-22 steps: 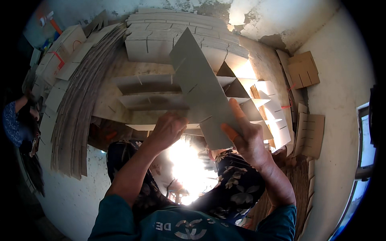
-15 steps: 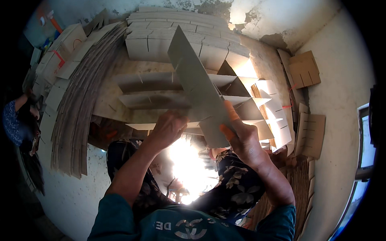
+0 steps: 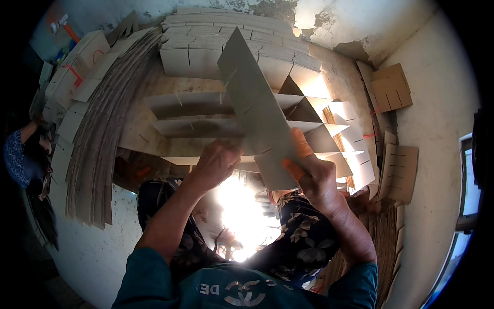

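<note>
My right hand (image 3: pixel 318 172), with orange covers on thumb and finger, grips a long grey cardboard strip (image 3: pixel 254 110) with slots cut in it. The strip stands tilted, its pointed far end up and its near end by my lap. Under it lies a cardboard divider grid (image 3: pixel 193 129) of long strips crossed by shorter ones at the right. My left hand (image 3: pixel 218 160) is closed at the grid's nearest long strip, left of the tilted strip. Its fingertips are partly hidden.
Slotted cardboard stacks (image 3: pixel 206 54) line the table's far side. A long fanned pile (image 3: pixel 110 129) lies left, beside a white carton (image 3: pixel 77 64). More slotted pieces (image 3: pixel 355 139) stand right, by the wall. Another person's arm (image 3: pixel 28 131) shows at far left.
The tilted strip and my right hand have shifted slightly to the right. My left hand stays almost in place at the grid's near edge.
</note>
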A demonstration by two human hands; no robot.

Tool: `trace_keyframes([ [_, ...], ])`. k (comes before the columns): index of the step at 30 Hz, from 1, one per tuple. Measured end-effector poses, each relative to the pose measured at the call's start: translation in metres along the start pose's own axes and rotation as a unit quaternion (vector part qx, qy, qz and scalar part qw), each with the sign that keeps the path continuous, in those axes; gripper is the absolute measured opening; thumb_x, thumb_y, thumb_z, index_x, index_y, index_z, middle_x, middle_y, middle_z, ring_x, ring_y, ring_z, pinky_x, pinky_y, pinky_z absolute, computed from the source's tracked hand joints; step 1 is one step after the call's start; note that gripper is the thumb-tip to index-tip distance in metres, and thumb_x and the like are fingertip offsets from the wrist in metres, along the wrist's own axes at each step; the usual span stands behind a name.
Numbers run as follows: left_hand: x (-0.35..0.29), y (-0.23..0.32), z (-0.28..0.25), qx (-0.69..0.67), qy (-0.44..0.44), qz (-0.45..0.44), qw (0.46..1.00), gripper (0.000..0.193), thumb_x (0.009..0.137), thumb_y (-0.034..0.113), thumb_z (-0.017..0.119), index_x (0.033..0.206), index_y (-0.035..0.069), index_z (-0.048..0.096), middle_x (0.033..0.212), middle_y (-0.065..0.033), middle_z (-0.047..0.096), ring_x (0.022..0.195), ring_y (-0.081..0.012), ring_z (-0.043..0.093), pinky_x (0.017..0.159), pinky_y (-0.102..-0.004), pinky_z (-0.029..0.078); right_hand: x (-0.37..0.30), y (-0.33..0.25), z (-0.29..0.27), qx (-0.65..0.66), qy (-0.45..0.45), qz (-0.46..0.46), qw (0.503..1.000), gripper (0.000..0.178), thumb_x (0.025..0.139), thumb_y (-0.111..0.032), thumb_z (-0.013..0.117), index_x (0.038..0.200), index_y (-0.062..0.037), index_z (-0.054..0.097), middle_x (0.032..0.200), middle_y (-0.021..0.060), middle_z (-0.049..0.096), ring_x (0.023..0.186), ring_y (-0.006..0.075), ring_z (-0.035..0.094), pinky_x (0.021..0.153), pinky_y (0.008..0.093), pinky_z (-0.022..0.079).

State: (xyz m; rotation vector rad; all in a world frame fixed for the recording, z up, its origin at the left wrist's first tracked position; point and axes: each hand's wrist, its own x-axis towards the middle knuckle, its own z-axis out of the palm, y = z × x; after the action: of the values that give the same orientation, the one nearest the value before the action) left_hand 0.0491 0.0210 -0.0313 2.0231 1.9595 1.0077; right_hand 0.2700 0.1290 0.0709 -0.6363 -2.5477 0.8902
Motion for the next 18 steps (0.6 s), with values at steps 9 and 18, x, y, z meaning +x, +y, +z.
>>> trace_keyframes([
  [9,0.001,0.002,0.000,-0.014,0.013,0.024,1.000,0.021,0.069,-0.002,0.073,0.089,0.001,0.066,0.075,-0.0158,0.066,0.070,-0.0325,0.062,0.067,-0.0417,0.049,0.009,0.013,0.013,0.000,-0.011,-0.049,0.999,0.061,0.084,0.001,0.063,0.141,0.0040,0.040,0.074,0.0197,0.061,0.061,0.0346,0.062,0.056,0.0384,0.048],
  [18,0.004,0.003,0.004,-0.048,0.040,0.017,0.998,0.008,0.073,-0.002,0.063,0.079,0.002,0.061,0.066,-0.0154,0.059,0.067,-0.0341,0.059,0.065,-0.0427,0.046,0.014,0.037,0.054,-0.128,-0.171,-0.004,0.977,0.069,0.083,-0.001,0.066,0.142,0.0086,0.031,0.066,0.0176,0.060,0.057,0.0315,0.061,0.055,0.0389,0.048],
])
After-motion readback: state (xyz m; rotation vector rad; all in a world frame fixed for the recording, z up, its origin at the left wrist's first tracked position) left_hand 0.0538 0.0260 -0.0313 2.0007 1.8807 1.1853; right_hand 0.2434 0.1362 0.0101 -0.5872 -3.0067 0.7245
